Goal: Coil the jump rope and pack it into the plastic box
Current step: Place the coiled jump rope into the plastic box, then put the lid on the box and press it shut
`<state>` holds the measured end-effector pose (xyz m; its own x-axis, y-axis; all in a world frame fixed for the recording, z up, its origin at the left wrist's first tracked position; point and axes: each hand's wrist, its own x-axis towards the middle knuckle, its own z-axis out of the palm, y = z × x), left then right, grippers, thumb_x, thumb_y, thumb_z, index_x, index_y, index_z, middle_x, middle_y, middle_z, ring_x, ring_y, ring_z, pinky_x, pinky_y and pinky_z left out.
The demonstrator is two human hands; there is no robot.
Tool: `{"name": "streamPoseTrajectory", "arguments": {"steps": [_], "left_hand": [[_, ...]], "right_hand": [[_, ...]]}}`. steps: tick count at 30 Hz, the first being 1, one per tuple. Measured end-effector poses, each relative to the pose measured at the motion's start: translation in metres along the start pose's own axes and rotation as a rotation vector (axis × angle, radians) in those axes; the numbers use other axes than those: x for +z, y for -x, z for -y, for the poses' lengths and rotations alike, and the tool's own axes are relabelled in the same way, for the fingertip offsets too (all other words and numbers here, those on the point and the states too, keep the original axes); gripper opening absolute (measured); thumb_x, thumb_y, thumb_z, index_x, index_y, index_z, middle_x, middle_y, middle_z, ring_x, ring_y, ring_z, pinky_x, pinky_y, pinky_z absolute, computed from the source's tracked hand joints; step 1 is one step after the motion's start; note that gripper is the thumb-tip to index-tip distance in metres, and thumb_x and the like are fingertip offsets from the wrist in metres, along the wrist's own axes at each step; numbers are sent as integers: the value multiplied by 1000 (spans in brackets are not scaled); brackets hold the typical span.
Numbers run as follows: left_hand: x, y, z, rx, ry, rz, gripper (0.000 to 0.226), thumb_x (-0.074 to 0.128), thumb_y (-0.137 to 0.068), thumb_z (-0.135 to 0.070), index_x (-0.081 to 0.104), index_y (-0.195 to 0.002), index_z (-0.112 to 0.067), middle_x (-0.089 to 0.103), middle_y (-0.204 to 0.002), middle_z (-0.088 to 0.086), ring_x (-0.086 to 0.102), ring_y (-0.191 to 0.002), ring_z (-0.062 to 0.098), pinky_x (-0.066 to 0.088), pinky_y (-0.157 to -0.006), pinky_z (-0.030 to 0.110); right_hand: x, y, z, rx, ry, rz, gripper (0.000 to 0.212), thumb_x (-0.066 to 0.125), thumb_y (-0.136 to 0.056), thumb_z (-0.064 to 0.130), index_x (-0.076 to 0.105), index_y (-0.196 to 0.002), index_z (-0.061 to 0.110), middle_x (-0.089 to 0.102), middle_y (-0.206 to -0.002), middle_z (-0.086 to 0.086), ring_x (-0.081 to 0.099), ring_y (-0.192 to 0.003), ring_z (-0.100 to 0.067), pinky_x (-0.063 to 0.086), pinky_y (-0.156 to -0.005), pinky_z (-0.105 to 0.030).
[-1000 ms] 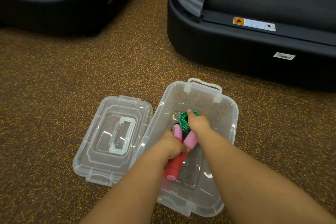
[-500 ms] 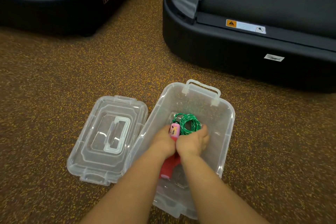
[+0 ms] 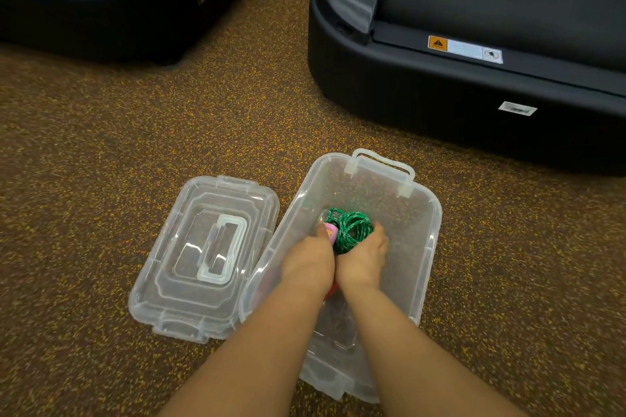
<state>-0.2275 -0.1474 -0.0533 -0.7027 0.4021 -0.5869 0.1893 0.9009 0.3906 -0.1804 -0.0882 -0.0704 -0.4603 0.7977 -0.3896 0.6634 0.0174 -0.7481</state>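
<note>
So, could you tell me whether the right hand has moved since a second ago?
Yes. The right hand has drawn back from the far side of the green coil toward the box's near end, beside the left hand.

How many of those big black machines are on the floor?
2: one machine at far left, another machine at far right beyond the box. Both run out of frame.

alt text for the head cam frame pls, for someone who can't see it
Two bare hands, left hand and right hand, press a coiled green jump rope with pink handles into an open clear plastic box on speckled flooring. Its lid lies beside it, left; two black treadmill bases sit beyond.
</note>
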Motion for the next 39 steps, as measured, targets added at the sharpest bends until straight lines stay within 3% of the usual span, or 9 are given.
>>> {"name": "streamPoseTrajectory", "arguments": {"steps": [4, 12, 18, 22, 27, 29, 31, 35, 39], "left_hand": [[2, 3, -1, -7, -99, 42, 61, 34, -97, -15, 5, -151, -11, 47, -138, 21, 50, -123, 36, 40, -97, 45], [-28, 37, -6, 158, -85, -120, 46, 33, -99, -19, 28, -145, -19, 53, -134, 15, 54, -117, 34, 45, -93, 42], [-88, 103, 25, 449, 179, -549, 51, 39, -88, -18, 45, -138, -26, 62, -128, 5, 58, -116, 26, 47, -92, 37], [-102, 99, 88, 262, 196, -717, 49, 43, -91, -6, 49, -136, -26, 63, -129, 3, 59, -115, 23, 44, -90, 33], [-81, 85, 162, 90, 242, -543, 49, 41, -90, -15, 44, -138, -23, 52, -140, 5, 51, -124, 25, 43, -101, 45], [-66, 91, 174, 72, 387, -456, 51, 36, -92, -27, 39, -142, -21, 37, -151, 6, 36, -138, 27, 33, -111, 49], [-53, 90, 184, 55, 395, -411, 51, 37, -97, -24, 31, -147, -17, 20, -159, 7, 16, -146, 27, 19, -118, 48], [-32, 74, 202, -22, 42, -330, 60, 35, -99, -21, 7, -152, -20, -3, -161, 13, -3, -148, 25, 3, -120, 38], [-28, 68, 204, -55, -28, -289, 58, 29, -101, -31, 1, -152, -25, -10, -161, 9, -9, -148, 22, -1, -118, 37]], "right_hand": [[0, 1, 0, 26, -22, 8, 93, 76, -75, 18, 18, -147, 10, 28, -152, -18, 27, -140, -35, 24, -115, -45], [-25, 34, 32, -133, -110, 2, 75, 54, -83, -3, 21, -148, 12, 25, -155, -11, 23, -143, -26, 20, -118, -39], [-18, 100, 86, -435, -353, -6, 67, 40, -81, -2, 31, -144, 21, 30, -153, 1, 25, -142, -10, 19, -118, -31], [5, 151, 103, -636, -371, 84, 66, 41, -84, 1, 29, -143, 26, 26, -154, 8, 16, -143, 3, 11, -116, -15], [42, 197, 79, -739, -316, 281, 61, 41, -87, 4, 28, -144, 24, 22, -154, 10, 12, -144, 4, 7, -113, -9], [56, 202, 62, -693, -268, 339, 61, 39, -89, 8, 25, -144, 28, 20, -157, 8, 10, -144, 3, 6, -113, -9], [67, 199, 46, -638, -181, 392, 61, 40, -93, 9, 17, -143, 35, 15, -158, 9, 7, -144, 3, 2, -112, -6], [80, 184, 13, -540, 37, 472, 60, 41, -96, 8, 16, -150, 20, 5, -161, -2, -3, -148, -10, -3, -119, -22], [81, 167, -12, -449, 219, 487, 61, 40, -97, 11, 12, -151, 15, -4, -162, -6, -10, -148, -18, -7, -119, -29]]}}
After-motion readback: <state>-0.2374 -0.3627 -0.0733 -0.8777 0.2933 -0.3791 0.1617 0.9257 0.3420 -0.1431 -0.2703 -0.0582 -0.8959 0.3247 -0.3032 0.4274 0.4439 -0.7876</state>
